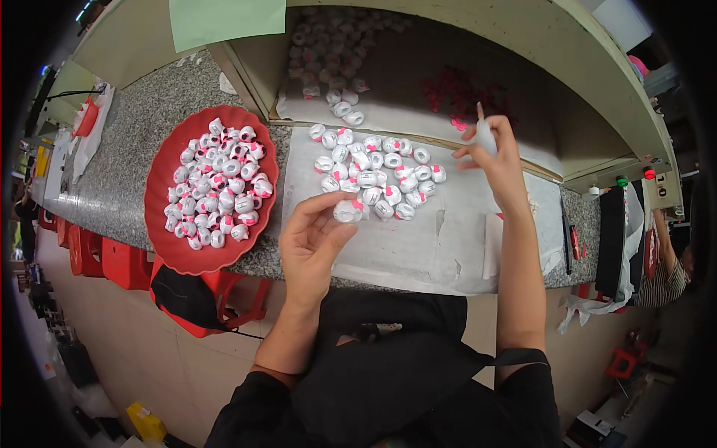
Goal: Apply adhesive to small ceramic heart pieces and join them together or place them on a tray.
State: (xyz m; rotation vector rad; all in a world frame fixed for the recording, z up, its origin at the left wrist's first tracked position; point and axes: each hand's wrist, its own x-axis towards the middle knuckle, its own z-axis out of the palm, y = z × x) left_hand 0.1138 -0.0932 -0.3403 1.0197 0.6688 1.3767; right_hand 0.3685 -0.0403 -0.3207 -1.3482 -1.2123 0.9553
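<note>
My left hand pinches a small white head-shaped piece with a pink spot on it, between thumb and fingertips over the front of the paper. My right hand is raised to the right, its fingers wrapped round a small white squeeze bottle whose thin nozzle points up and away. Beyond my left hand, many similar white pieces with pink parts lie loosely grouped on the white paper. Near the bottle's tip, a heap of small pink pieces lies in the shaded compartment.
A red scalloped tray full of white and pink pieces stands at the left on the granite counter. More white pieces sit under the shelf. Red and black pens lie at the right. Red stools stand below.
</note>
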